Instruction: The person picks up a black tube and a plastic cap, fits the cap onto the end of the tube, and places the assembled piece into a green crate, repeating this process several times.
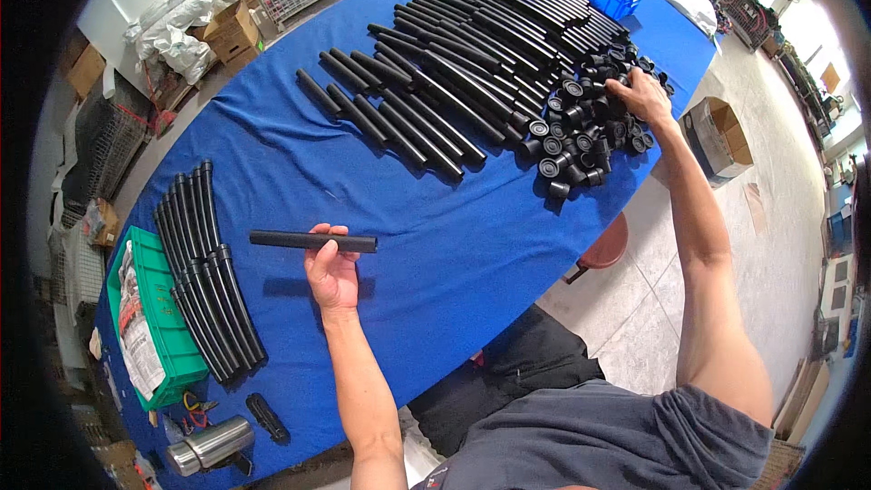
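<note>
My left hand point(332, 276) is closed around a short black tube point(272, 238), holding it level above the blue cloth. At the far right my right hand point(642, 95) reaches into a heap of black end caps point(585, 141), its fingers bent down among them. Whatever those fingertips grip is hidden. Beside the heap, to its left, lie many loose black tubes point(454, 71) in slanting rows. Two rows of black tubes with caps on their ends point(218, 308) lie on the near left of the table.
A green crate point(181, 331) with newspaper stands at the left edge, near a steel mug point(213, 446) and a dark narrow object point(268, 417). A blue bin point(599, 2) sits at the far end. A cardboard box point(721, 136) and a reddish stool point(606, 245) are right of the table.
</note>
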`<action>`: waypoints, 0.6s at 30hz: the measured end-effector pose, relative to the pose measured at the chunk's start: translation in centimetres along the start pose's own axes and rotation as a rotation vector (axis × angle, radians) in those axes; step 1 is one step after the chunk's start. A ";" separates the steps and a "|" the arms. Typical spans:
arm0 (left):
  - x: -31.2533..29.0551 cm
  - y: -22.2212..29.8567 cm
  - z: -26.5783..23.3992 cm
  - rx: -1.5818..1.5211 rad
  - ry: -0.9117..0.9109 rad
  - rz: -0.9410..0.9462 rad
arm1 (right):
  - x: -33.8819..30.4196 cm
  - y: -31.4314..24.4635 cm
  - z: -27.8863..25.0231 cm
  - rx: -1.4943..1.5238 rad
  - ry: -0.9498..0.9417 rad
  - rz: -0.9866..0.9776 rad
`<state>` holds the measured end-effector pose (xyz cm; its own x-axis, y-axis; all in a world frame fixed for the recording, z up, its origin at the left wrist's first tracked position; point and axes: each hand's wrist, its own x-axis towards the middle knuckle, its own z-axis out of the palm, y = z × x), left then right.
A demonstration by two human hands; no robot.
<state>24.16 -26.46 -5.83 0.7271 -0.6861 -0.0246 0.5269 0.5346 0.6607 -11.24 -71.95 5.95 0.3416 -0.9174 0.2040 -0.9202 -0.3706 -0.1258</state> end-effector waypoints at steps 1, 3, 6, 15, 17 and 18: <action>-0.1 0.1 -0.1 -0.002 0.001 0.008 | 0.2 -0.3 -0.2 -0.027 -0.098 0.034; -0.2 0.4 -0.4 -0.022 0.006 0.008 | 0.0 -0.9 0.0 -0.071 -0.162 0.063; -0.4 0.4 0.0 -0.042 0.018 0.009 | -0.2 -0.6 0.4 -0.078 -0.117 0.061; -0.2 0.5 -0.2 -0.013 -0.038 0.013 | 0.3 0.2 2.4 0.051 0.002 0.093; -0.2 0.3 -0.2 -0.009 -0.040 0.013 | 0.3 0.4 2.7 0.070 0.017 0.095; -0.2 0.2 -0.3 -0.005 -0.042 0.010 | 0.5 0.5 2.8 0.086 0.038 0.077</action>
<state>24.28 -26.11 -5.91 0.7130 -0.7011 0.0134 0.5222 0.5436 0.6572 -11.02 -72.98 3.22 0.2612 -0.9382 0.2268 -0.9233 -0.3114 -0.2247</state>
